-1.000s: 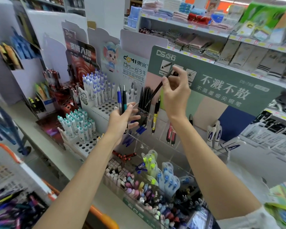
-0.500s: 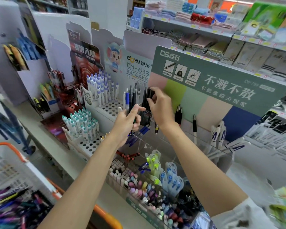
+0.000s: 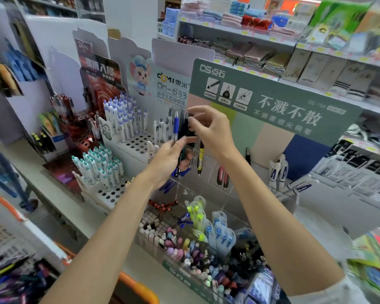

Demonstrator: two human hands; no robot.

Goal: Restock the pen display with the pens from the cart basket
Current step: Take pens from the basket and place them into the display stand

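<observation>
**Inspector:** State of the hands?

**Assistant:** The left hand (image 3: pixel 169 159) grips a bundle of pens (image 3: pixel 176 128) upright, tips down, just in front of the pen display (image 3: pixel 206 187). The right hand (image 3: pixel 213 132) pinches the top of a dark pen (image 3: pixel 187 126) in that bundle between thumb and fingertips.

**Inspector:** Reason for that arrangement?

**Assistant:** In my judgement, the left serves as a holder close to the slots, so the right can draw one pen at a time and drop it in without reaching back to the cart.

**Inspector:** Containers and contents?

**Assistant:** The display is clear plastic, divided into compartments. A yellow pen (image 3: pixel 200 159) stands in one beside the hands, red pens (image 3: pixel 222 179) in the next to the right, and white pens (image 3: pixel 280 170) further right. The front tray (image 3: pixel 184 249) holds mixed small items, too blurred to identify. The cart basket (image 3: pixel 7 229), lower left, has loose pens heaped in it.

**Inspector:** Progress?

**Assistant:** Partial, I would say. Several compartments look thinly filled, and stock remains both in hand and in the basket.
</observation>
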